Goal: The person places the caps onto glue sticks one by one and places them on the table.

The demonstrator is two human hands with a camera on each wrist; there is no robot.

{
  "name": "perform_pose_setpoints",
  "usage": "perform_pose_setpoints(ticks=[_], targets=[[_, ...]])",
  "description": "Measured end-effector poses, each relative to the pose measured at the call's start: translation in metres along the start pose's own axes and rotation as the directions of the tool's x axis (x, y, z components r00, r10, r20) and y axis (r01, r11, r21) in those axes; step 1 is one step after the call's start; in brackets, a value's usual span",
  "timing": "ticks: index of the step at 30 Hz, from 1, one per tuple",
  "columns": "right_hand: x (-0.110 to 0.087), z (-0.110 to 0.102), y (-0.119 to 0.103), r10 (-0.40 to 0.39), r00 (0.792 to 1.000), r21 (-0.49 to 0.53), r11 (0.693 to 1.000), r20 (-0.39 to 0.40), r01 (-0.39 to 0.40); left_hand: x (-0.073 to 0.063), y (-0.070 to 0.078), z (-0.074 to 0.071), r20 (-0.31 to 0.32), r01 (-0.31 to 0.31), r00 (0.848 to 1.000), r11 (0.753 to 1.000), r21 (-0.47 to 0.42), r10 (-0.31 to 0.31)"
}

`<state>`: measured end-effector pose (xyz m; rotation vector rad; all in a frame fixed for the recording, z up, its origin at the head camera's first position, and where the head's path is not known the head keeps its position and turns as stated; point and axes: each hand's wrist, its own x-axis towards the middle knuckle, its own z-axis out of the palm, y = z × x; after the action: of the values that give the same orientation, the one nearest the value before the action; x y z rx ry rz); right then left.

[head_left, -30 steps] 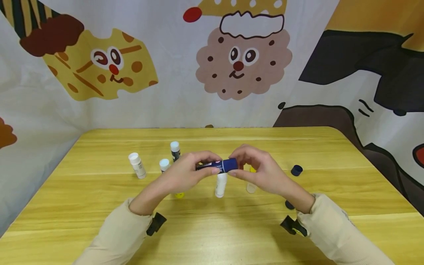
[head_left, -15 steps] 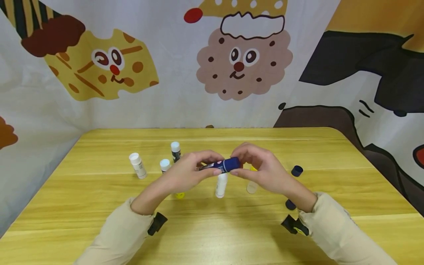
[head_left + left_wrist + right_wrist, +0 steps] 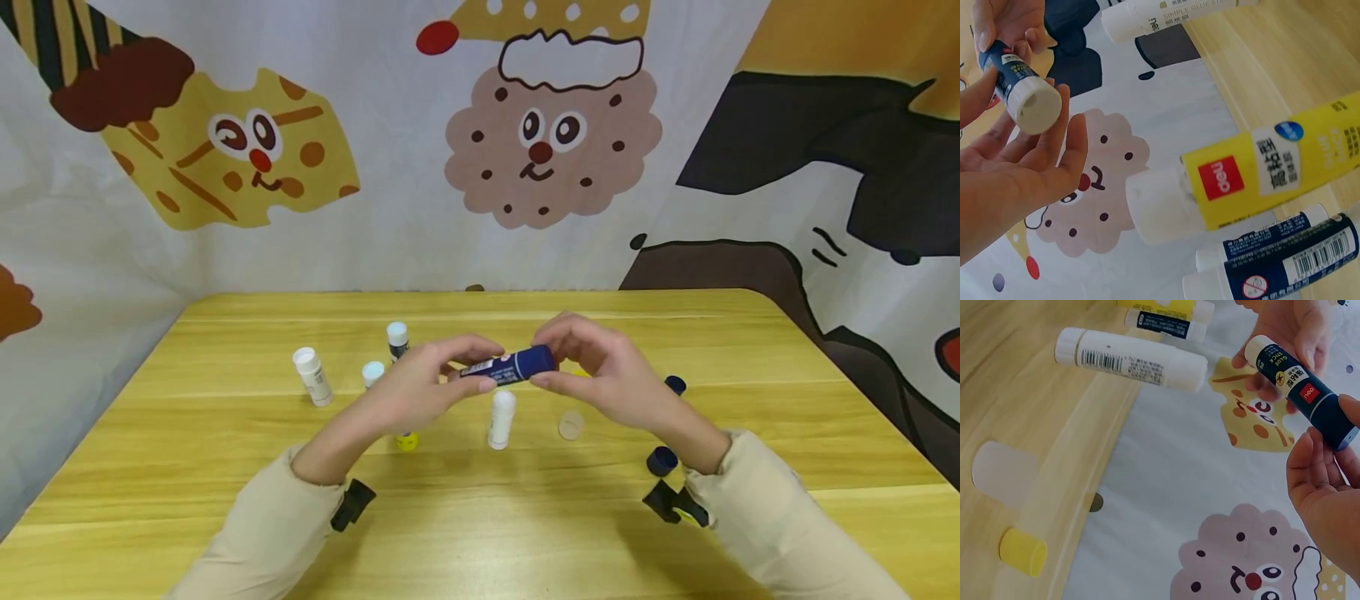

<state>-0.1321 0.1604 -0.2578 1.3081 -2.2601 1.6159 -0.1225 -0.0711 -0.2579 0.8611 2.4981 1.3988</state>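
Observation:
Both hands hold a navy glue stick (image 3: 510, 367) level above the table, its blue cap end to the right. My left hand (image 3: 420, 385) grips the body between thumb and fingers. The white base end shows past those fingers in the left wrist view. My right hand (image 3: 603, 373) pinches the dark blue cap (image 3: 1333, 420), which sits on the stick's end. Just below, a white glue stick (image 3: 501, 421) stands upright on the table. Partly hidden behind the left hand are a yellow glue stick (image 3: 1272, 164) and a navy one (image 3: 372, 373).
Another white glue stick (image 3: 312, 377) stands at the left, and a second navy one (image 3: 398, 337) farther back. Two loose dark blue caps (image 3: 662, 461) lie by the right forearm. A whitish cap (image 3: 572, 426) and a yellow cap (image 3: 1023, 552) are near the right hand.
The navy glue stick has shifted a little right and up, with the right hand on its cap end. The right forearm has moved right, showing more of the near blue cap.

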Motion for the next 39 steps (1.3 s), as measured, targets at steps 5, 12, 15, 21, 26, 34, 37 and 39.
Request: perform_pose_setpoints(ticks=[5,12,15,21,26,34,37,39], targets=[[0.0,-0.009,-0.002,0.036,0.999,0.004,0.999,-0.004,-0.036,-0.001,-0.004,-0.004,-0.02,-0.004,1.0,1.0,0.017,0.004],[-0.001,-0.022,-0.005,0.109,0.994,-0.006,0.994,-0.022,-0.11,-0.007,-0.006,-0.012,-0.05,0.018,0.999,1.0,0.022,-0.017],[0.0,-0.026,-0.004,0.112,0.993,-0.009,0.994,-0.027,-0.113,-0.01,-0.008,-0.016,-0.063,0.004,0.998,1.0,0.026,-0.002],[0.002,-0.035,-0.001,0.117,0.992,-0.057,0.991,-0.041,-0.119,-0.016,-0.013,-0.025,-0.092,0.008,0.996,0.999,0.036,-0.005],[0.004,-0.043,0.002,0.148,0.987,-0.13,0.979,-0.065,-0.155,-0.022,-0.018,-0.032,-0.12,0.025,0.993,0.999,0.041,-0.02],[0.008,-0.056,0.012,0.22,0.969,-0.192,0.952,-0.111,-0.238,-0.031,-0.024,-0.04,-0.148,0.042,0.988,0.998,0.053,-0.034],[0.009,-0.061,0.017,0.261,0.957,-0.218,0.934,-0.129,-0.284,-0.035,-0.026,-0.043,-0.157,0.053,0.987,0.997,0.055,-0.044],[0.01,-0.064,0.021,0.291,0.945,-0.235,0.918,-0.147,-0.319,-0.037,-0.027,-0.045,-0.164,0.06,0.985,0.997,0.058,-0.049]])
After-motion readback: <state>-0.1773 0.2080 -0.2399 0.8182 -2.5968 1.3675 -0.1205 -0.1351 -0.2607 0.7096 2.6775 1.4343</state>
